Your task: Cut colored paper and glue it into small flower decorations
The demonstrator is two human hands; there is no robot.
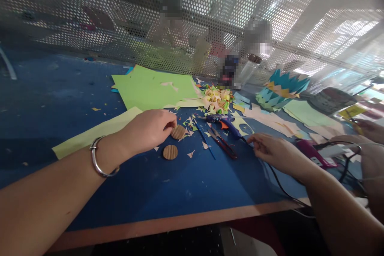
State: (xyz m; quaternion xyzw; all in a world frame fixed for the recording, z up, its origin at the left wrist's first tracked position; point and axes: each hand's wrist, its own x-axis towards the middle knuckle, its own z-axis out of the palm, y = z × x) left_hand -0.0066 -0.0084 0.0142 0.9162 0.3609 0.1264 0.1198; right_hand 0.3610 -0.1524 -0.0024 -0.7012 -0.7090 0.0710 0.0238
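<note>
My left hand (151, 129), with a silver bangle at the wrist, has its fingers closed on the edge of a round striped wooden disc (179, 132). A second wooden disc (170, 152) lies flat on the table just below. My right hand (274, 151) pinches the dark cord of a blue glue gun (233, 129) close behind its handle. The gun lies on its side with its nozzle to the left. Between my hands rest red-handled thread snips (227, 148) and a thin blue stick (207, 143), among small paper scraps.
Green paper sheets (156, 90) and a heap of small paper flowers (217, 99) lie behind. A zigzag-edged paper crown (280, 90) stands at right. A magenta power strip (315, 153) with cables lies near another person's hand (372, 130). A perforated metal screen (126, 28) backs the blue table.
</note>
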